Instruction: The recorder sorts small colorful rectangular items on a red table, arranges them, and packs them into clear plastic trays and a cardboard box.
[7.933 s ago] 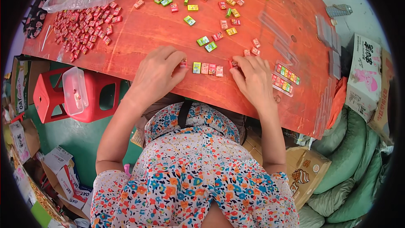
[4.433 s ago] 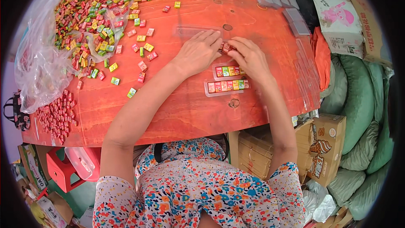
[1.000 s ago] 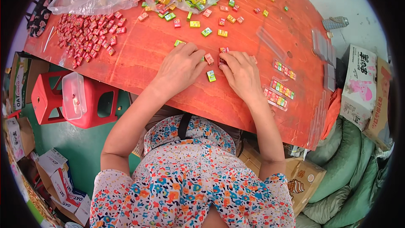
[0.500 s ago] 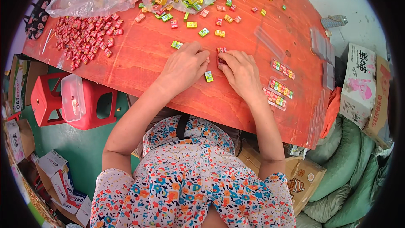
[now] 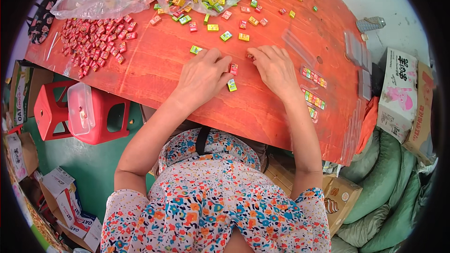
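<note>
Nearest, a small green box lies on the bench at four o'clock from the left hand, whose fingers look pinched on a red box at three. Farther, the right hand has its fingers curled tight around a darker box at two, mostly hidden. Such boxes look light, stiff and slick, probably best taken gently by opposite edges.
</note>
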A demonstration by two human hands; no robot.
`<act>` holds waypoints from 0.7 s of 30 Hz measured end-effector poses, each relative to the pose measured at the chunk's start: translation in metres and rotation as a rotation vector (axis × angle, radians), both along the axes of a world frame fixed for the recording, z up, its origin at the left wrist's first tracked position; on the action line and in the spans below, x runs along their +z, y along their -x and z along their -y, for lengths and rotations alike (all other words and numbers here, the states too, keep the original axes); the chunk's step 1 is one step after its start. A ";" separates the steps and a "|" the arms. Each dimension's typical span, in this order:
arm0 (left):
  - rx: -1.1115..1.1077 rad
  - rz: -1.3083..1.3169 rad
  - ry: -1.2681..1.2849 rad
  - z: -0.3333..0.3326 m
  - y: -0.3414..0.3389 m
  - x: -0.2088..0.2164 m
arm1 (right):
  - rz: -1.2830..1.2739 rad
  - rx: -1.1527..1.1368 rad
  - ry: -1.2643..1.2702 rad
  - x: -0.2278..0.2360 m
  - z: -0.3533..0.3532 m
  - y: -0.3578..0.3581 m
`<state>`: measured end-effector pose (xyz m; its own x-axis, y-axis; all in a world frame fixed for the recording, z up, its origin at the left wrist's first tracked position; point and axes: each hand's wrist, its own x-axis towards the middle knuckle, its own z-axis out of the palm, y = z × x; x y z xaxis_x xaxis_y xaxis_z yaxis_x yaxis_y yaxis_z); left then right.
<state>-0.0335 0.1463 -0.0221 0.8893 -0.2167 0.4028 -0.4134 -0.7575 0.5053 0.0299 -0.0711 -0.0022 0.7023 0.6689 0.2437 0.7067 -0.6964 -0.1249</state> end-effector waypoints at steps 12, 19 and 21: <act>0.035 0.023 -0.069 0.006 -0.003 -0.006 | 0.197 0.036 -0.041 -0.010 -0.027 -0.031; 0.086 -0.014 -0.060 -0.005 0.000 -0.004 | -0.133 0.079 -0.088 0.004 -0.028 0.003; 0.075 -0.032 -0.053 -0.007 0.001 0.001 | -0.197 0.122 -0.183 0.006 -0.029 0.004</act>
